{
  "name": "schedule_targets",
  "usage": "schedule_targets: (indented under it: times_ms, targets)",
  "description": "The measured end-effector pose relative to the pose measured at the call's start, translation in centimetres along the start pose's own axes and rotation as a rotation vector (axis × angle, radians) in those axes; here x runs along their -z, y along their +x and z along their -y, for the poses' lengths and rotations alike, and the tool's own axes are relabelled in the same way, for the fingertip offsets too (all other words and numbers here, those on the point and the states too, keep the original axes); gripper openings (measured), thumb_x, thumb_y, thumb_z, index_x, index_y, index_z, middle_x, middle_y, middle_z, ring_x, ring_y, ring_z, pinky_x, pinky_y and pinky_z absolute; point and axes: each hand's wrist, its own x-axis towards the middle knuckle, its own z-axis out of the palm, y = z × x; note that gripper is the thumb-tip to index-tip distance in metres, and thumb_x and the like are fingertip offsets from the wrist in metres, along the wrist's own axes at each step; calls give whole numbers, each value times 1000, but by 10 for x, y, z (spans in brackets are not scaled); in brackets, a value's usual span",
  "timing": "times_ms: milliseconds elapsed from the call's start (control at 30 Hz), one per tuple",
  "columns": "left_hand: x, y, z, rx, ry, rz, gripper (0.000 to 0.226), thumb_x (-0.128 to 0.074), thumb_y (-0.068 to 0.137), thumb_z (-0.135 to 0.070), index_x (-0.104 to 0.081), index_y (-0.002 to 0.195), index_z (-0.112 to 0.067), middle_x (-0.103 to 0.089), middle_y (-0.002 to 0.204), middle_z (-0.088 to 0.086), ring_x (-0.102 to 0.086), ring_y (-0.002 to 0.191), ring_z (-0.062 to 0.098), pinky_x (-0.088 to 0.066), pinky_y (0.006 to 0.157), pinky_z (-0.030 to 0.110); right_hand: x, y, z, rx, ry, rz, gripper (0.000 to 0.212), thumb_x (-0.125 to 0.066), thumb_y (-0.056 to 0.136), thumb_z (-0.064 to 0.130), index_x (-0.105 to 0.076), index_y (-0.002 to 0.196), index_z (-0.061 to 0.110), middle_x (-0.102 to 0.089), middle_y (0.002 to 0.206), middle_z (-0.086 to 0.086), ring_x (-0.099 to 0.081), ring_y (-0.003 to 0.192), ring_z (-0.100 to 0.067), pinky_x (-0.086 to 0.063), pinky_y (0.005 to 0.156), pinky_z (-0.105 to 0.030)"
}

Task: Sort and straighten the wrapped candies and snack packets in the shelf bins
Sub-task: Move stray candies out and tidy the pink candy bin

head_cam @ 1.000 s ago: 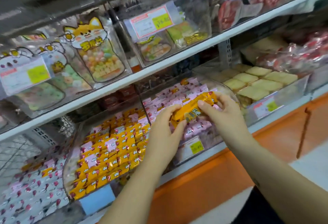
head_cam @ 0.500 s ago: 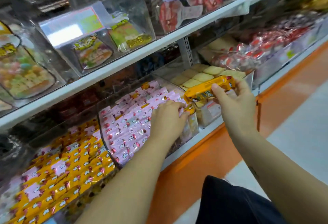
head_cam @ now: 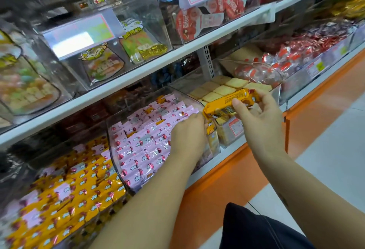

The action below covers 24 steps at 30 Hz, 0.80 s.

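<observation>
Right hand [head_cam: 260, 124]: thumb and fingers clamped on a stack of orange packets [head_cam: 223, 105], held level in the air, clear of any bin.

Left hand [head_cam: 187, 138]: just left of and below that grip, down in the front right corner of the pink-candy bin [head_cam: 113, 150], with its fingers curled. A lone orange packet [head_cam: 210, 128] sits at its fingertips. Can't tell whether it's pinched or only touched.

Progress, my read:
- Mid-sort. The stack in the grip looks like orange strays pulled from the pink bin and not yet dropped anywhere.
- The pink packets [head_cam: 146, 144] left of the grip lie in fairly even rows, so that bin is mostly done. At least one orange stray [head_cam: 161, 98] shows at its back edge, up and left of the grip, plus the lone one at the left fingertips.
- The orange-packet pile [head_cam: 85, 187], far left of and below the grip, is the likely home for the stack. It isn't clean: pink strays [head_cam: 63, 190] are scattered through it and the rows are loose. That's the biggest chunk left.
- The cream biscuit squares [head_cam: 219, 90] right behind the grip look tidy. The red-wrapped sweets [head_cam: 262, 71], up and right of it, are a jumble, but the view is too blurred to judge them.
- Upper shelf bins: motion blur, no call.
</observation>
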Motion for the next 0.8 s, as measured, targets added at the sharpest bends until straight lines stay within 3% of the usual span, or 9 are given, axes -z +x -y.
schedule_targets:
  times_ms: [133,233,300,367,500,667,800]
  targets:
    - [9,-3,7,95,-255,-32,14,-38,99,-23,-50,96,-18,-60,88,2,-57,81,26,-41,61,35,-8,-5,6,5,35,11,31,-63,88,14,-54,117,11,-67,91,5,-65,73,0,-49,64,-11]
    - [23,-16,21,137,-423,-78,13,-42,98,-22,-54,102,-23,-59,101,-5,-55,90,17,-48,71,39,-18,-12,9,-3,44,46,29,-63,88,15,-55,115,15,-66,80,15,-62,68,4,-47,61,-9]
    - [31,-31,36,160,-448,-99,13,-46,97,-25,-56,104,-26,-60,101,-10,-55,90,12,-49,73,35,-29,-19,10,-8,39,81,27,-64,87,16,-55,113,19,-67,78,15,-63,69,-4,-50,63,-14]
    - [37,-48,56,201,-450,-117,12,-48,96,-24,-58,101,-27,-60,94,-14,-56,87,7,-49,74,30,-43,-28,10,-8,39,126,25,-64,87,17,-55,110,22,-68,83,8,-63,72,-14,-53,67,-23]
    - [47,-85,98,213,-383,-202,12,-52,94,-20,-63,97,-26,-63,99,-15,-55,88,3,-48,78,25,-78,-48,10,2,51,223,26,-64,87,16,-55,111,19,-62,66,21,-54,59,1,-45,60,-11]
    - [61,-121,152,293,-311,-313,12,-55,92,-17,-64,100,-23,-64,101,-13,-56,91,4,-40,75,19,-119,-72,14,-1,68,331,27,-65,87,16,-53,111,19,-63,70,19,-57,62,-3,-47,58,-14]
    - [59,-131,186,415,-265,-164,23,-53,94,-20,-63,115,-21,-63,117,-7,-55,108,12,-39,85,20,-141,-89,17,-26,52,396,31,-65,87,21,-53,116,18,-64,81,8,-64,72,-15,-51,64,-19]
